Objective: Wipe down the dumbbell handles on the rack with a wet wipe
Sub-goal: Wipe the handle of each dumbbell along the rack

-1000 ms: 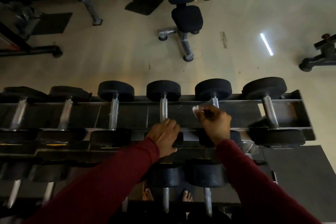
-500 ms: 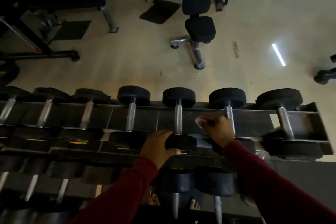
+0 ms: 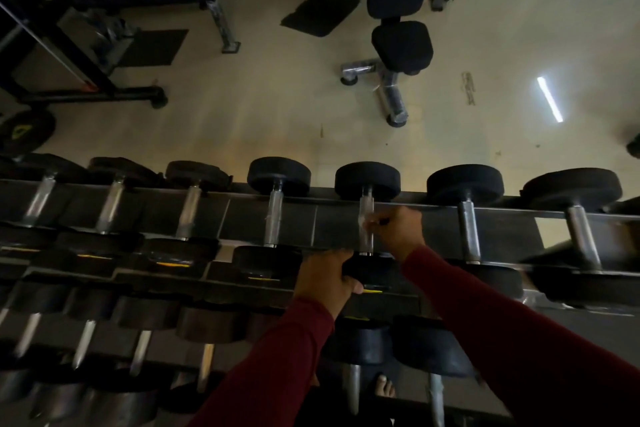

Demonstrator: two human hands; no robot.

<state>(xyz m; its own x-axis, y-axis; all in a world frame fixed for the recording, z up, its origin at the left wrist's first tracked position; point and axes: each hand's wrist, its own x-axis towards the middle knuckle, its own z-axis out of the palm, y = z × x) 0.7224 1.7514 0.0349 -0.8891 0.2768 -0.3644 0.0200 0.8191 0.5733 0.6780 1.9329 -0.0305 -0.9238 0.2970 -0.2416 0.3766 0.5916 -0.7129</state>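
— Gripping what is the right hand [image 3: 398, 230]?
— A small pale wet wipe [image 3: 370, 222] is pinched against the chrome dumbbell handle [image 3: 366, 215] on the dark metal rack [image 3: 346, 229].
— And the left hand [image 3: 325, 279]?
— The near black rubber dumbbell head [image 3: 372, 272] is clasped by it.

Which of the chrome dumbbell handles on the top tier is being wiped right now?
The third chrome dumbbell handle from the right: only it has the right hand pressing a white wet wipe on it, while the left hand grips its near black head.
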